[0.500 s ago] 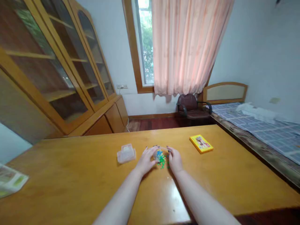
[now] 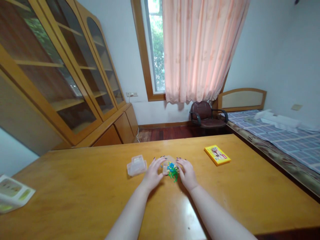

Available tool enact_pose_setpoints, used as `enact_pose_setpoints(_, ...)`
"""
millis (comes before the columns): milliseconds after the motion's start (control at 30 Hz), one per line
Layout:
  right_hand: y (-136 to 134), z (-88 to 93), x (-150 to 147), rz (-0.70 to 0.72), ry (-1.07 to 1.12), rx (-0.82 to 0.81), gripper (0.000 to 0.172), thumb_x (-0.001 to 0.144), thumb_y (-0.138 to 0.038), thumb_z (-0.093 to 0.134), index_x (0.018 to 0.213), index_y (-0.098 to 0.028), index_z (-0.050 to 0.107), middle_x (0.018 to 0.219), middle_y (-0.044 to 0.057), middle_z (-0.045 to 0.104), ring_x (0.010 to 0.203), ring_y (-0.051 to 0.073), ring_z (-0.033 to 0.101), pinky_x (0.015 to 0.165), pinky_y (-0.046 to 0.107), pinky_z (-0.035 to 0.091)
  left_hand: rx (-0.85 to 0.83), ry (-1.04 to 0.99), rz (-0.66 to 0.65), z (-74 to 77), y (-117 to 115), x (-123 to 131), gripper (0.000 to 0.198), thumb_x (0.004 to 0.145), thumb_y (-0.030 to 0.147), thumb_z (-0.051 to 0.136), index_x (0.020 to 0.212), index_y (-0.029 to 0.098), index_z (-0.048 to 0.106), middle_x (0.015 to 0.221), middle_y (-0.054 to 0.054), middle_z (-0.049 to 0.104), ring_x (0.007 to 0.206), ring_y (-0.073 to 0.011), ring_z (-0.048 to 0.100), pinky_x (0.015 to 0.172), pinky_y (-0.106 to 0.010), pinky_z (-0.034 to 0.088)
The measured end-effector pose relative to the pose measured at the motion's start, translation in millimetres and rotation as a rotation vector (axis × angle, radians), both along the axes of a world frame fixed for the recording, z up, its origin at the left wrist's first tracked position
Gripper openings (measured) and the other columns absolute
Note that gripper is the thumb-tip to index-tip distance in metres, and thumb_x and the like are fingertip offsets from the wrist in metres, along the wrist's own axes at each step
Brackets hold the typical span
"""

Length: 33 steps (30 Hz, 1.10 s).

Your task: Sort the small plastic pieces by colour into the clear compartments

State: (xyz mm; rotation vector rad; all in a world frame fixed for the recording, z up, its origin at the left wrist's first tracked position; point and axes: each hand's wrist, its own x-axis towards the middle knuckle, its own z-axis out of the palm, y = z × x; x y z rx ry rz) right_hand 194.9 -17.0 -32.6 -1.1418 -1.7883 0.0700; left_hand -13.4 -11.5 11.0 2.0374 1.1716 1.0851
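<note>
A small heap of tiny blue, green and yellow plastic pieces (image 2: 172,170) lies on the wooden table between my hands. Around its far and left side shows something clear and pale, perhaps a plastic box, too blurred to tell. My left hand (image 2: 153,173) curves along the left side of the heap, thumb apart from the fingers. On the other side my right hand (image 2: 187,173) is bent likewise, fingers spread and their tips near the heap's right edge. Neither hand is visibly closed on anything; whether the fingertips touch the pieces is unclear.
Clear plastic boxes or lids (image 2: 137,165) lie left of my left hand. A flat yellow box (image 2: 217,155) rests to the right. A white and green object (image 2: 15,195) stands at the table's left edge. Beyond the table (image 2: 87,190) are a chair (image 2: 206,115) and a bed (image 2: 275,126).
My right hand has opened out, its fingers now more spread. The coloured heap shows more fully between the hands. The whole view has shifted slightly.
</note>
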Motion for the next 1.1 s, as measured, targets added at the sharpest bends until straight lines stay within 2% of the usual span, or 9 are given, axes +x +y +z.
enact_pose_setpoints(133, -16.8, 10.6, -11.6, 0.169, -0.206, 0.071, 0.058, 0.080, -0.036, 0.059, 0.132, -0.017, 0.044, 0.135, 0.014, 0.048, 0.127, 0.027, 0.043, 0.105, 0.050, 0.035, -0.258, -0.683, 0.156, -12.0, -8.7, 18.7, 0.073, 0.059, 0.025, 0.075, 0.123, 0.024, 0.038, 0.126, -0.012, 0.053, 0.114, -0.0249, 0.055, 0.099, -0.042, 0.042)
enact_pose_setpoints(267, -21.0, 11.7, -17.8, 0.085, -0.198, 0.153, 0.046, 0.086, -0.025, 0.052, 0.131, -0.020, 0.045, 0.123, 0.011, 0.059, 0.119, 0.022, 0.052, 0.103, 0.046, 0.037, -0.359, -0.839, 0.129, -20.8, -17.4, 33.1, 0.077, 0.054, 0.026, 0.079, 0.116, 0.023, 0.035, 0.119, -0.013, 0.058, 0.108, -0.0256, 0.059, 0.097, -0.042, 0.043)
enact_pose_setpoints(467, -20.7, 10.5, -12.1, 0.105, -0.235, 0.215, 0.037, 0.089, -0.019, 0.047, 0.126, -0.021, 0.051, 0.114, 0.009, 0.066, 0.110, 0.019, 0.058, 0.095, 0.039, 0.045, -0.264, -0.545, 0.232, -29.6, -22.2, 26.0, 0.072, 0.059, 0.022, 0.074, 0.122, 0.023, 0.038, 0.129, -0.014, 0.051, 0.114, -0.0242, 0.055, 0.100, -0.042, 0.041)
enact_pose_setpoints(567, -22.5, 11.1, -13.6, 0.115, -0.256, 0.205, 0.037, 0.089, -0.019, 0.046, 0.126, -0.020, 0.051, 0.114, 0.009, 0.065, 0.106, 0.019, 0.059, 0.093, 0.038, 0.046, -0.044, -0.186, 0.240, -18.8, -24.8, 14.1, 0.061, 0.066, 0.022, 0.070, 0.123, 0.025, 0.047, 0.139, -0.010, 0.042, 0.127, -0.0246, 0.043, 0.108, -0.047, 0.030)
enact_pose_setpoints(667, -26.4, 16.0, -19.0, 0.160, -0.282, 0.180, 0.036, 0.089, -0.020, 0.047, 0.124, -0.021, 0.051, 0.113, 0.008, 0.066, 0.106, 0.018, 0.059, 0.095, 0.038, 0.044, 0.106, 0.098, 0.072, -4.2, -26.7, -0.5, 0.036, 0.071, 0.027, 0.069, 0.107, 0.027, 0.062, 0.127, -0.007, 0.055, 0.121, -0.0244, 0.048, 0.107, -0.050, 0.033)
enact_pose_setpoints(733, -29.4, 20.9, -19.7, 0.188, -0.317, 0.164, 0.035, 0.089, -0.021, 0.048, 0.124, -0.021, 0.051, 0.115, 0.008, 0.065, 0.111, 0.018, 0.057, 0.100, 0.041, 0.040, 0.178, 0.161, 0.041, 1.8, -25.1, -15.5, 0.027, 0.072, 0.028, 0.068, 0.099, 0.026, 0.064, 0.116, -0.006, 0.061, 0.116, -0.0238, 0.052, 0.103, -0.048, 0.038)
enact_pose_setpoints(800, -30.1, 24.9, -11.5, 0.166, -0.353, 0.135, 0.038, 0.088, -0.026, 0.049, 0.126, -0.020, 0.049, 0.123, 0.010, 0.060, 0.119, 0.021, 0.051, 0.104, 0.045, 0.035, 0.258, 0.134, 0.166, 3.5, -19.9, -37.9, 0.020, 0.076, 0.030, 0.065, 0.095, 0.023, 0.063, 0.116, -0.007, 0.060, 0.118, -0.0243, 0.051, 0.103, -0.049, 0.038)
enact_pose_setpoints(933, -15.7, 24.7, 46.7, -0.082, -0.309, 0.096, 0.041, 0.088, -0.031, 0.047, 0.127, -0.019, 0.048, 0.129, 0.013, 0.054, 0.122, 0.024, 0.047, 0.105, 0.048, 0.032, 0.291, 0.060, 0.496, -3.8, -1.3, -98.4, 0.022, 0.075, 0.036, 0.062, 0.088, 0.020, 0.057, 0.123, -0.009, 0.053, 0.117, -0.0250, 0.050, 0.102, -0.049, 0.038)
enact_pose_setpoints(1100, 15.2, 14.8, 153.2, -0.598, -0.309, -0.196, 0.051, 0.084, -0.041, 0.043, 0.127, -0.013, 0.047, 0.135, 0.018, 0.045, 0.127, 0.031, 0.039, 0.106, 0.051, 0.025, 0.138, 0.170, 0.461, -22.4, 14.1, -147.2, 0.027, 0.072, 0.036, 0.060, 0.092, 0.020, 0.053, 0.122, -0.010, 0.055, 0.117, -0.0243, 0.051, 0.102, -0.048, 0.037)
